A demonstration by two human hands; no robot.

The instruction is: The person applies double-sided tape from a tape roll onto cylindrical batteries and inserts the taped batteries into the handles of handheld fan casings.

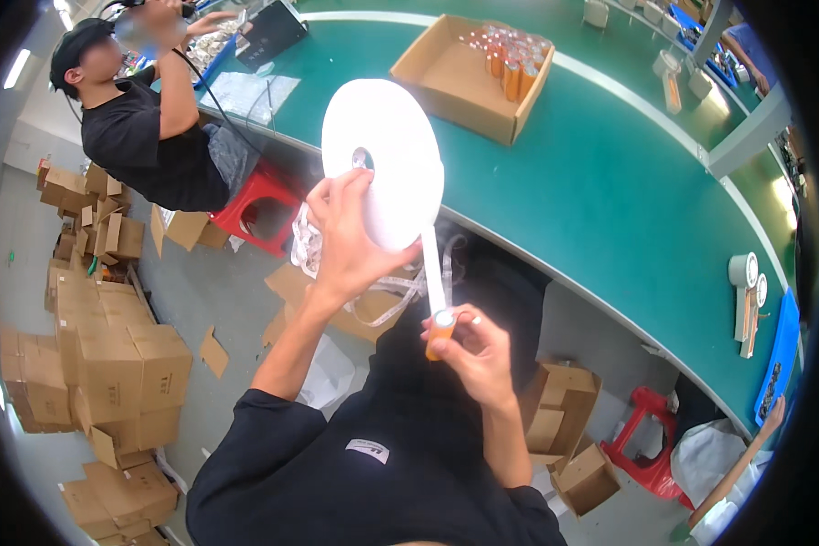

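Note:
My left hand [344, 238] is closed on a large white roll of labels [382, 123], with fingers at the hole in its middle and the thumb along the lower rim. From the roll a white strip [433, 273] hangs down to my right hand [482, 359]. Between thumb and fingers that hand pinches a small orange cylinder [440, 339] with a pale, shiny end facing up. The strip's lower end meets or passes behind this end; which, I cannot tell. Both hands are in front of my body, off the near edge of the table.
On the green table [601, 200] an open cardboard box [469, 122] holds several orange cylinders [516, 80]. Loose backing strips [400, 296] hang over cardboard below. Red stools [259, 205] flank me. A co-worker [146, 136] sits left; stacked cartons [109, 355] stand behind.

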